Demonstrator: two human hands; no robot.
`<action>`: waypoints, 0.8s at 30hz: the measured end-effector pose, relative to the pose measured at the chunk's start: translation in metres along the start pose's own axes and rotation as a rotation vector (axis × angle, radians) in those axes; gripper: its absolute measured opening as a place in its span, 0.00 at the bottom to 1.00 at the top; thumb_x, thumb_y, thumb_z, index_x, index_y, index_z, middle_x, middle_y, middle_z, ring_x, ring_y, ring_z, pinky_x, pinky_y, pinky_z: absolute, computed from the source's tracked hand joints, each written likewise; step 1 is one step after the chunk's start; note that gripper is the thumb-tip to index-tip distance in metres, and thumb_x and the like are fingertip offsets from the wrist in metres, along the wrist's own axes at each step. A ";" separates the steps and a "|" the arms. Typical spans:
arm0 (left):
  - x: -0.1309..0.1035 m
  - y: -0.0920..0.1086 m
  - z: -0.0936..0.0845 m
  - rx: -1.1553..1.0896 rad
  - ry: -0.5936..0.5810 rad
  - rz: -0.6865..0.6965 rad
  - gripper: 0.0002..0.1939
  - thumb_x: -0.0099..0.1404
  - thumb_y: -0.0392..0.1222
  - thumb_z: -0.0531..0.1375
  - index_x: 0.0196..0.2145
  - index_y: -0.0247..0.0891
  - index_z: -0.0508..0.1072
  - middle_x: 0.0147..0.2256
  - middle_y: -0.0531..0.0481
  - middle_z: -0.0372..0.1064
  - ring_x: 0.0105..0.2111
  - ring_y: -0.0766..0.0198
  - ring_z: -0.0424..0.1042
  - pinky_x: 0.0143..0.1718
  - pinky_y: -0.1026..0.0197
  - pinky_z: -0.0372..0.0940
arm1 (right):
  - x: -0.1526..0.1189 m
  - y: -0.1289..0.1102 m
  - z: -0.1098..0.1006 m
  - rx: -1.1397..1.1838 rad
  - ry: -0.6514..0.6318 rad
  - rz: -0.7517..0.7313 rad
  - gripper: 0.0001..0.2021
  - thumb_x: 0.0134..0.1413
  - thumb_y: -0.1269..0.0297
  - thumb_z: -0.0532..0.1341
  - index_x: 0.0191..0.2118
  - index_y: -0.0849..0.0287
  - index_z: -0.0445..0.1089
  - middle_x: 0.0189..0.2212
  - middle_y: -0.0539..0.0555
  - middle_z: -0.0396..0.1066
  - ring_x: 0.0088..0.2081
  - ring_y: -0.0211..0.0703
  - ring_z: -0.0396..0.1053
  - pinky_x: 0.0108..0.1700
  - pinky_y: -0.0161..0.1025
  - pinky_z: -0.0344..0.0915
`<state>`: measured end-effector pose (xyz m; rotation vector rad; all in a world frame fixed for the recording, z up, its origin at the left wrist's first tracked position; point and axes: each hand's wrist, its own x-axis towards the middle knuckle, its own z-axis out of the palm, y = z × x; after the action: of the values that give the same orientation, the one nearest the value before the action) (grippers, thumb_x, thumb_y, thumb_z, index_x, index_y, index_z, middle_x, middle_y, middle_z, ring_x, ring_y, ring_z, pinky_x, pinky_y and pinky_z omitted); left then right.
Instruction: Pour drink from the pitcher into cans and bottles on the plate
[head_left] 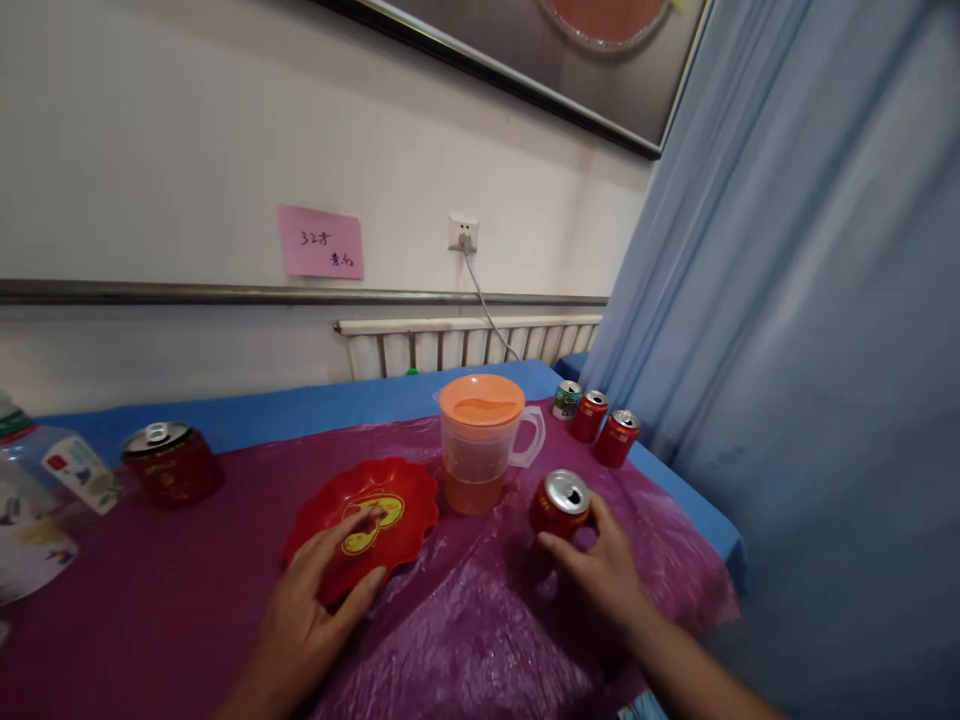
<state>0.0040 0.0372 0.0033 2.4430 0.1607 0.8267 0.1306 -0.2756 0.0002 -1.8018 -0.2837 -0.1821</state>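
Observation:
My right hand (600, 560) grips a small red drink can (555, 515) from its right side; the can is upright with its top opened. Over the near left part of a red scalloped plate (409, 530) with a yellow design, my left hand (319, 600) has its thumb and fingers apart and nothing between them. Whether it touches the plate I cannot tell. Between the plate and the held can stands a clear plastic pitcher (476, 465) with an orange lid, a handle on its right and some orange-brown liquid at the bottom.
Two red cans (617, 440) and a green can (567, 400) stand at the back right. On the left are a larger red can (172, 465) and a clear plastic bottle (45, 500). Purple plastic sheeting (442, 640) covers the blue-topped table. A blue curtain (787, 300) hangs at right.

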 end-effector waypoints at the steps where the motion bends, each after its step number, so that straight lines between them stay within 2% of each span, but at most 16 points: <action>1: 0.001 0.000 0.000 0.009 0.014 -0.007 0.27 0.64 0.59 0.59 0.56 0.44 0.71 0.52 0.44 0.77 0.50 0.47 0.77 0.53 0.47 0.71 | 0.009 0.011 -0.014 -0.025 0.062 0.014 0.32 0.41 0.51 0.72 0.53 0.57 0.70 0.48 0.58 0.76 0.48 0.56 0.74 0.51 0.51 0.69; 6: 0.002 0.000 0.002 0.032 0.050 -0.009 0.26 0.63 0.61 0.59 0.53 0.45 0.72 0.48 0.46 0.79 0.47 0.49 0.78 0.51 0.49 0.73 | 0.060 0.062 -0.075 -0.193 0.286 0.069 0.34 0.39 0.44 0.70 0.50 0.60 0.70 0.43 0.60 0.78 0.41 0.55 0.75 0.46 0.50 0.70; 10: 0.002 -0.001 0.005 0.042 0.041 -0.029 0.25 0.64 0.60 0.59 0.53 0.45 0.72 0.48 0.46 0.79 0.46 0.50 0.79 0.52 0.49 0.72 | 0.086 0.090 -0.100 -0.330 0.374 0.115 0.34 0.38 0.40 0.68 0.48 0.61 0.70 0.41 0.61 0.78 0.40 0.57 0.75 0.45 0.49 0.69; 14: 0.001 -0.005 0.007 0.044 0.076 -0.059 0.24 0.64 0.60 0.58 0.51 0.45 0.74 0.46 0.46 0.80 0.45 0.50 0.80 0.50 0.49 0.73 | 0.098 0.103 -0.107 -0.383 0.405 0.152 0.36 0.38 0.39 0.66 0.48 0.63 0.70 0.42 0.65 0.77 0.42 0.60 0.74 0.46 0.50 0.68; 18: 0.001 -0.008 0.008 0.001 0.077 -0.085 0.23 0.64 0.60 0.59 0.50 0.44 0.76 0.46 0.47 0.81 0.44 0.52 0.80 0.50 0.51 0.74 | 0.104 0.106 -0.107 -0.420 0.413 0.160 0.36 0.38 0.39 0.67 0.49 0.62 0.70 0.42 0.65 0.78 0.42 0.60 0.75 0.45 0.48 0.67; 24: 0.001 -0.009 0.008 -0.022 0.072 -0.120 0.22 0.63 0.60 0.59 0.47 0.44 0.77 0.45 0.47 0.81 0.43 0.53 0.81 0.48 0.54 0.74 | 0.104 0.112 -0.105 -0.449 0.373 0.152 0.33 0.40 0.42 0.66 0.48 0.62 0.70 0.42 0.66 0.78 0.41 0.60 0.75 0.42 0.48 0.68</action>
<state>0.0104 0.0413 -0.0065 2.3586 0.3198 0.8584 0.2657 -0.3932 -0.0499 -2.1734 0.1749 -0.4974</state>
